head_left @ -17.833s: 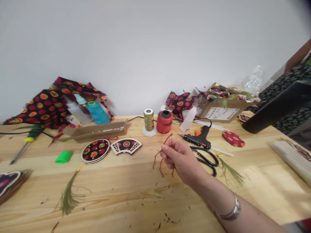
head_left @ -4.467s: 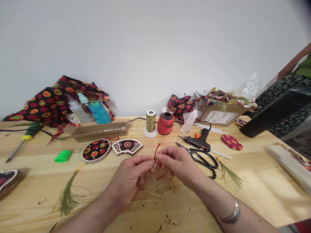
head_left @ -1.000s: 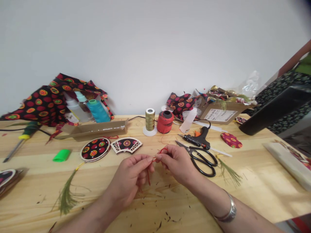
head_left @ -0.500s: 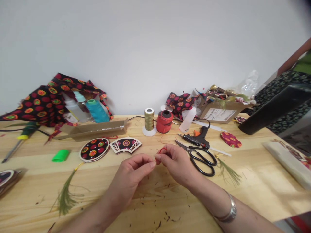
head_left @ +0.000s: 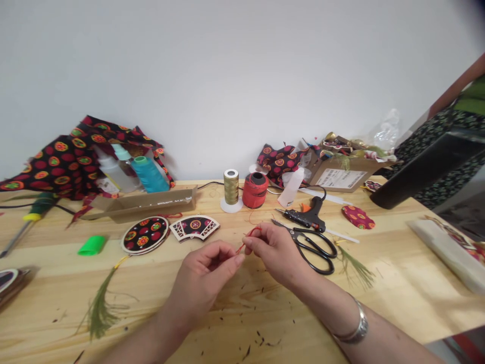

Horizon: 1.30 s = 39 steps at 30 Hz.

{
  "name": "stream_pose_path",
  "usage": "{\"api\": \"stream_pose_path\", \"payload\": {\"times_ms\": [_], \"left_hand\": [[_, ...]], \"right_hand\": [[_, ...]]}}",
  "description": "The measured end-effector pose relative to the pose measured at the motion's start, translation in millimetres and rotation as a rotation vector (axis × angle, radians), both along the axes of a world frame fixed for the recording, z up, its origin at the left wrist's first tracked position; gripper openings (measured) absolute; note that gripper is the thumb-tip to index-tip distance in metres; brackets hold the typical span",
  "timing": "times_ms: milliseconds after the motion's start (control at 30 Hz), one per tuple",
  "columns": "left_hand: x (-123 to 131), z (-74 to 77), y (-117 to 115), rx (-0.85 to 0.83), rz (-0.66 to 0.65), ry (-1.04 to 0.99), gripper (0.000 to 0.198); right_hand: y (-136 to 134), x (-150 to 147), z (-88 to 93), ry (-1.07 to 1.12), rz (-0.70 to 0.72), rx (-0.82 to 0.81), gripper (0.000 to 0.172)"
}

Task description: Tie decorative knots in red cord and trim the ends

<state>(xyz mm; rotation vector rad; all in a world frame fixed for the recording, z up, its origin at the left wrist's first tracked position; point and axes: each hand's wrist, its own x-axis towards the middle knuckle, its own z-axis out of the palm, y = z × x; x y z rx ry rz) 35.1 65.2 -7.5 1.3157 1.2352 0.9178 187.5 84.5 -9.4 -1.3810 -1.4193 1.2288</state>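
Note:
A thin red cord (head_left: pixel 253 231) is pinched between my two hands above the wooden table. My left hand (head_left: pixel 212 273) grips one part of it with thumb and forefinger. On the other side, my right hand (head_left: pixel 275 250) pinches the cord where it loops up over the fingers. Black-handled scissors (head_left: pixel 316 253) lie just right of my right hand, beside a black glue gun (head_left: pixel 308 217). Behind the hands stand a red thread spool (head_left: pixel 255 191) and a gold thread spool (head_left: pixel 231 188). A fan-shaped ornament (head_left: pixel 195 227) and a round ornament (head_left: pixel 146 235) lie to the left.
Green tassels (head_left: pixel 102 308), a green plastic piece (head_left: pixel 92 245) and a screwdriver (head_left: pixel 36 215) are at left. Patterned fabric (head_left: pixel 64 162) and bottles stand behind a cardboard tray (head_left: pixel 151 205). A filled cardboard box (head_left: pixel 341 174) sits back right. A person (head_left: pixel 454 116) stands beyond the table's right end.
My hands have moved slightly apart, and more red cord shows between the fingertips. The whole view has shifted a little.

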Motion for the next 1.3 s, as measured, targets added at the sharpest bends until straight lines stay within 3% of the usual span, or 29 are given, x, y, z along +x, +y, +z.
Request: {"api": "stream_pose_path", "payload": {"times_ms": [233,400,667,1000,1167,1300], "left_hand": [[1.6,1.0,-4.1,0.034,-0.055,0.114,0.017],[1.9,-6.3,-7.2,0.209,-0.155,0.273,0.025],[-0.4,-12.3,-6.0,0.429,-0.212,0.433,0.024],[-0.9,-10.1,-5.9,0.462,-0.249,0.483,0.024],[-4.2,-5.4,-5.7,0.569,-0.068,0.431,0.013],[-4.8,-1.5,-4.8,0.503,0.178,0.198,0.005]], "right_hand": [[0.4,-0.6,4.0,0.147,-0.017,-0.086,0.017],[-0.1,-1.8,5.0,0.230,0.000,-0.120,0.018],[-0.7,-2.0,10.1,0.385,-0.003,-0.191,0.019],[-0.3,1.6,11.0,0.425,-0.006,-0.195,0.022],[2.6,6.6,15.4,0.363,-0.056,-0.159,0.024],[2.7,7.1,14.7,0.318,-0.025,-0.152,0.022]]}}
